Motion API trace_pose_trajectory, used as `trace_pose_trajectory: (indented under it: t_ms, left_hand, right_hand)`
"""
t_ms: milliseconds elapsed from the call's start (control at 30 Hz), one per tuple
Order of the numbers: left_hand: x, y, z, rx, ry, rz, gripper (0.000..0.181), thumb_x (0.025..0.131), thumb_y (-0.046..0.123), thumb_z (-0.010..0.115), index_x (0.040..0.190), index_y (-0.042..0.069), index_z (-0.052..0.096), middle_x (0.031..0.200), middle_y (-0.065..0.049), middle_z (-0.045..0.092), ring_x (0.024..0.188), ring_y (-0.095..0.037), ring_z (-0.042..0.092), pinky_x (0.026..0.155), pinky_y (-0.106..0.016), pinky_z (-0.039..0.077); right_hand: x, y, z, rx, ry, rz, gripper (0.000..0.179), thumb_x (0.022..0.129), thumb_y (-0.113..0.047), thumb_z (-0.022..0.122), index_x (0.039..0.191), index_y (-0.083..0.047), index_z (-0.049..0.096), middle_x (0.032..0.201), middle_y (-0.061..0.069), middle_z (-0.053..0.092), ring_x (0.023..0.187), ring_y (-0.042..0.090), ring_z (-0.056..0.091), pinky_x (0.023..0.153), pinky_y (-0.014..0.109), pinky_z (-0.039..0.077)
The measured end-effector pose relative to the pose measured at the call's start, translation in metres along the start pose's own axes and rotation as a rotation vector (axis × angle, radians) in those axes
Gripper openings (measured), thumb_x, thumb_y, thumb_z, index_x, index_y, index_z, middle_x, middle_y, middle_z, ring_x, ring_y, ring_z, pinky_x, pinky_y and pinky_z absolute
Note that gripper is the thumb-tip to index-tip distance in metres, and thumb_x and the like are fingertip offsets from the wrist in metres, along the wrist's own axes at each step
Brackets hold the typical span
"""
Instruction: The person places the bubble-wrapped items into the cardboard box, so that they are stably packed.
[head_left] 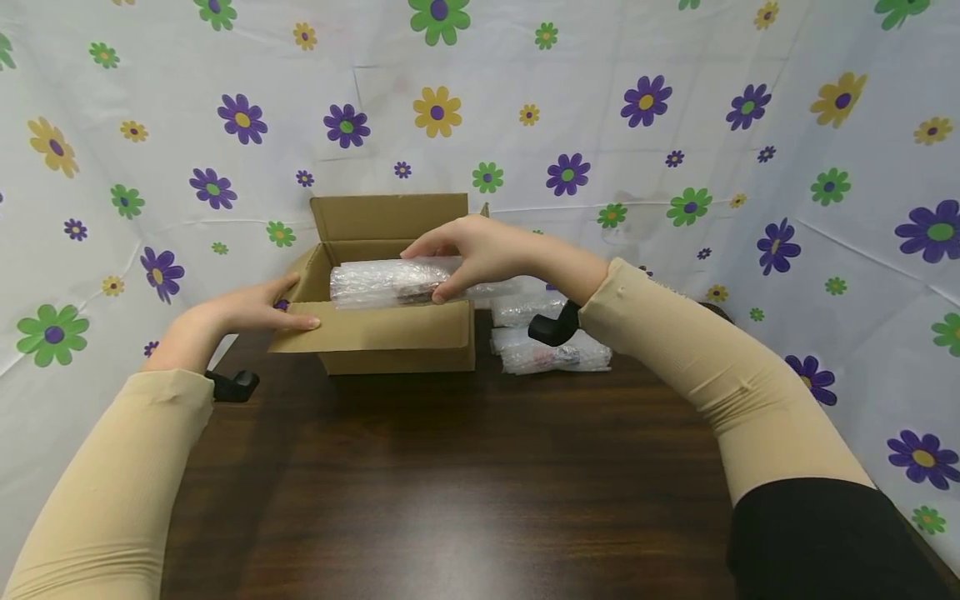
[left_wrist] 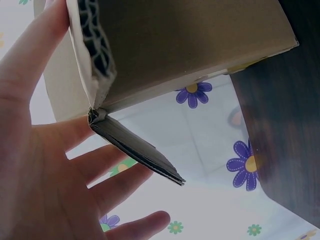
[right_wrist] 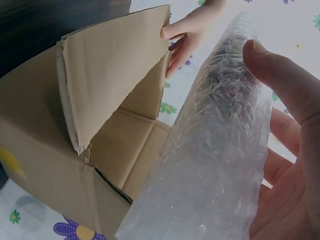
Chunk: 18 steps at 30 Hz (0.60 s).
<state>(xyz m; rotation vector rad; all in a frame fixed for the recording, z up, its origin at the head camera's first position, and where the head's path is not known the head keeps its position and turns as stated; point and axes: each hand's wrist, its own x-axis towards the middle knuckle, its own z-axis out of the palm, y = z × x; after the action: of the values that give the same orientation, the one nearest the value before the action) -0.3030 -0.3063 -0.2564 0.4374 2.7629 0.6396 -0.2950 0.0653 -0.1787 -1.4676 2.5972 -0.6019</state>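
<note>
An open cardboard box (head_left: 397, 363) stands toward the back of the table, its flaps raised or folded outward. My right hand (head_left: 486, 250) grips a long bubble-wrapped package (head_left: 363, 285) over the box's opening, thumb on the near side and fingers on the far side. A darker item shows faintly through the plastic of the package (right_wrist: 205, 145) in the right wrist view. My left hand (head_left: 243, 310) is at the box's left corner, thumb along the front flap (head_left: 375, 329). In the left wrist view, the other fingers (left_wrist: 120, 190) spread out straight beside the side flap (left_wrist: 137, 150).
Right of the box, several bubble-wrapped packages (head_left: 558, 358) lie on the dark wooden table (head_left: 450, 467). A white cloth (head_left: 495, 75) printed with flowers hangs behind and along both sides. Each wrist carries a small black mount (head_left: 555, 327).
</note>
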Motion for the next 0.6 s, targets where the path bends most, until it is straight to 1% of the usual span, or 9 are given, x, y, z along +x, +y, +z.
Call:
trace_pose_trajectory:
  t_ms: [133,267,400,500,600]
  left_hand:
    - [-0.001,0.0,0.0,0.014,-0.002,-0.004,0.105,0.09,0.046,0.065,0.152,-0.006,-0.003,0.152,-0.037,0.009,0.136,-0.055,0.017,0.105,-0.067,0.021]
    - [-0.002,0.001,0.0,0.019,-0.009,0.001,0.107,0.09,0.046,0.065,0.151,-0.006,-0.004,0.152,-0.038,0.008,0.136,-0.055,0.015,0.106,-0.067,0.02]
    - [-0.002,0.0,0.0,0.018,-0.015,-0.004,0.107,0.09,0.046,0.065,0.151,-0.007,-0.005,0.152,-0.038,0.007,0.137,-0.055,0.014,0.106,-0.066,0.019]
    - [-0.002,0.001,0.0,0.018,-0.023,-0.006,0.108,0.09,0.047,0.065,0.151,-0.005,-0.007,0.152,-0.038,0.005,0.137,-0.056,0.012,0.105,-0.067,0.019]
    - [-0.003,0.003,0.0,0.012,-0.018,-0.003,0.108,0.09,0.047,0.065,0.153,-0.002,-0.007,0.152,-0.038,0.006,0.137,-0.056,0.012,0.105,-0.068,0.019]
  right_hand:
    - [0.012,0.001,0.003,-0.008,0.002,0.011,0.06,0.082,-0.032,0.079,0.137,-0.024,0.057,0.128,-0.01,0.06,0.112,0.008,0.055,0.098,0.032,0.042]
    - [0.023,0.002,0.004,-0.008,0.009,0.021,0.058,0.082,-0.034,0.079,0.135,-0.024,0.058,0.128,-0.006,0.06,0.115,0.011,0.056,0.1,0.033,0.042]
    - [0.033,0.002,0.003,0.011,0.012,0.034,0.056,0.081,-0.034,0.079,0.133,-0.024,0.06,0.126,-0.005,0.061,0.11,0.01,0.058,0.097,0.029,0.043]
    - [0.038,0.001,0.001,0.015,0.015,0.039,0.057,0.08,-0.034,0.08,0.133,-0.024,0.06,0.122,-0.005,0.063,0.105,0.008,0.059,0.093,0.029,0.044]
    - [0.042,-0.001,-0.001,0.013,0.02,0.041,0.057,0.08,-0.035,0.08,0.132,-0.025,0.061,0.121,-0.005,0.063,0.103,0.007,0.059,0.091,0.028,0.045]
